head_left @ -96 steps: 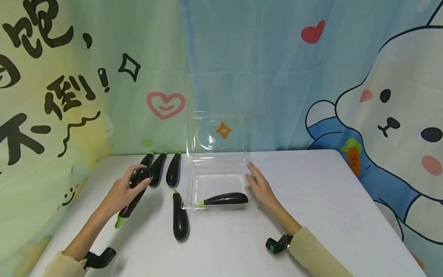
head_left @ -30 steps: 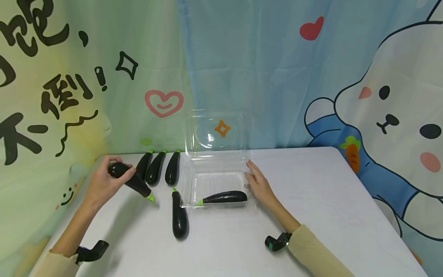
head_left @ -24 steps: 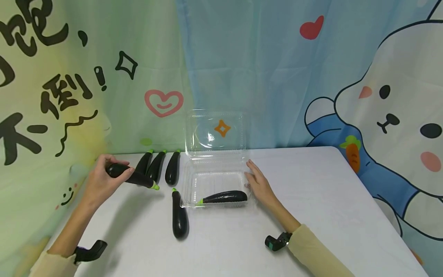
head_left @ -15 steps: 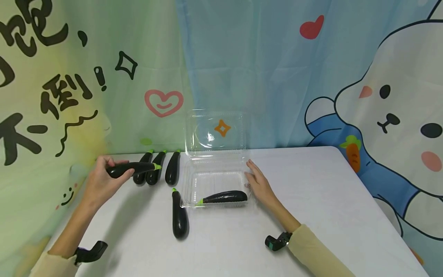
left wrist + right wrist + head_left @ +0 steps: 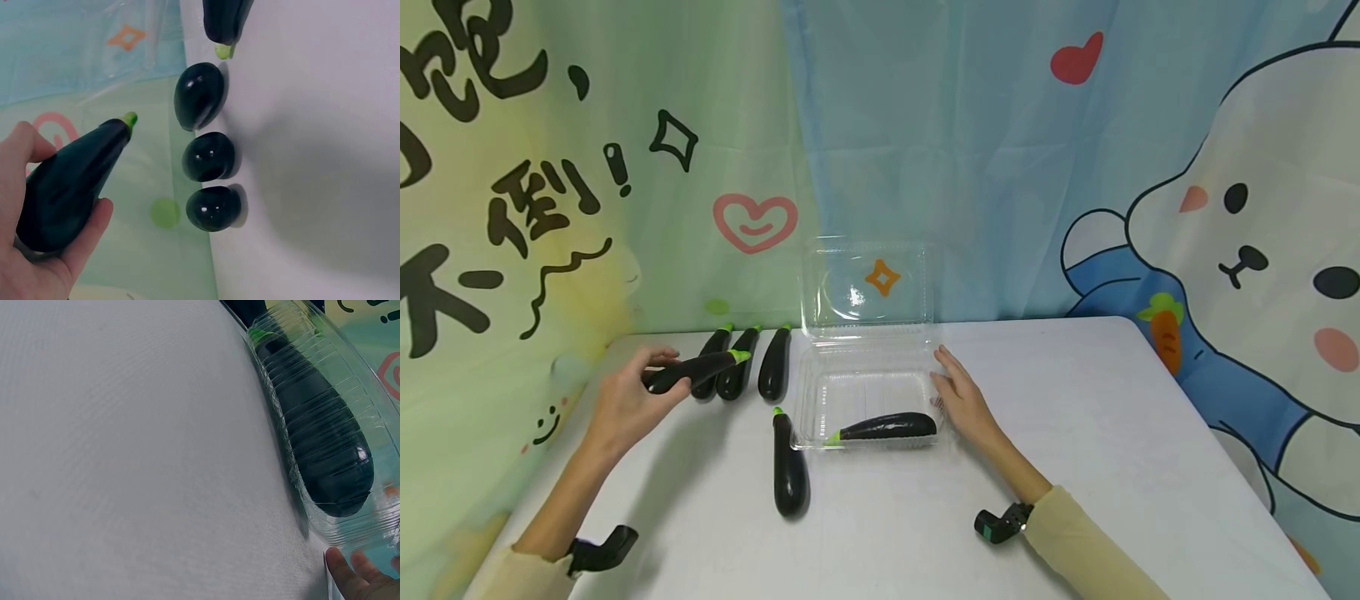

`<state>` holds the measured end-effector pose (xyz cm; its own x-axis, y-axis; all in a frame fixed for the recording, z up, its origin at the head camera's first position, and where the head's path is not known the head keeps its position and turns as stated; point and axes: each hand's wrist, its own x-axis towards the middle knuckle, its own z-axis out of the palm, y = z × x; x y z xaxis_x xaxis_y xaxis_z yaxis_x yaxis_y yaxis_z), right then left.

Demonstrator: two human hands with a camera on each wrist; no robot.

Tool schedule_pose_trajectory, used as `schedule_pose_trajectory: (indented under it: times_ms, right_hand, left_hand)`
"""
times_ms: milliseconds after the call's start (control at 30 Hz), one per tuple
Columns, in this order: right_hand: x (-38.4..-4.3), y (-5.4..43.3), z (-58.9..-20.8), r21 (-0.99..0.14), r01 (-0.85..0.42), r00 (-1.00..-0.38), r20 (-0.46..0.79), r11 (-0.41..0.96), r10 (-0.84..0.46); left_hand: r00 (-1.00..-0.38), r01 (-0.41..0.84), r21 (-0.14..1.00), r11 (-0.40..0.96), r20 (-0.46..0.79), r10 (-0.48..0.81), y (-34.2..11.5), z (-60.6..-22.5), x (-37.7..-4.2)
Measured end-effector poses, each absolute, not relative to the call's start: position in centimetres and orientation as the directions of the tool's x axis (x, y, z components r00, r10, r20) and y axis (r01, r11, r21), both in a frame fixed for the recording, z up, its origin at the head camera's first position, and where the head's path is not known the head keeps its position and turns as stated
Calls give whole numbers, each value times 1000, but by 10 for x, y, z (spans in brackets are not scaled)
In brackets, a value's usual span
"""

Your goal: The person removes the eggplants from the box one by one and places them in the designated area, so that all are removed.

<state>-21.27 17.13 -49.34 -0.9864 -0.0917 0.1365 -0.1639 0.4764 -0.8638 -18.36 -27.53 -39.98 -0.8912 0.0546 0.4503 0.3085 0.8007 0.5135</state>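
Note:
Raised over the left of the table, my left hand (image 5: 625, 408) grips a dark eggplant (image 5: 688, 373) by its thick end, thumb on one side and fingers on the other. Its green stem points right, overlapping two eggplants behind it in the head view; the left wrist view shows the held eggplant (image 5: 72, 178) up close. My right hand (image 5: 967, 407) lies with extended fingers at the right side of a clear plastic clamshell box (image 5: 861, 387). One eggplant (image 5: 891, 426) lies crosswise along the box's near side, seen through the ribbed wall in the right wrist view.
Three eggplants stand in a row at the table's back left, including one (image 5: 773, 367) beside the box. Another eggplant (image 5: 789, 475) lies lengthwise near the box's front left corner. The box's clear lid (image 5: 842, 292) stands raised behind it, before a printed curtain (image 5: 1000, 167).
My left hand has moved left with the eggplant and turned it, so the stem that pointed toward the near side now points right. The right hand has stayed at the box.

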Motion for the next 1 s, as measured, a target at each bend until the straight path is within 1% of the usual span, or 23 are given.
schedule_pose_trajectory:
  times_ms: [200, 433, 600, 833, 1000]
  right_hand:
    - [-212, 172, -493, -864, -167, -986, 139, 475, -93]
    - [-211, 172, -492, -871, -158, -987, 131, 465, -90]
    - [-212, 171, -493, -871, -159, -987, 131, 465, -93]
    - [-212, 172, -492, -868, -161, -987, 132, 469, -94]
    - [-213, 171, -493, -866, -162, -987, 136, 474, -90]
  left_hand:
    - [-901, 303, 510, 805, 430, 67, -274, -401, -183]
    - [-939, 249, 566, 786, 339, 53, -274, -401, -181]
    - [-944, 241, 549, 800, 325, 62, -274, -399, -180]
    - [-980, 185, 596, 782, 172, 101, -271, -401, -179]
    - [-971, 210, 581, 786, 215, 101, -269, -408, -177]
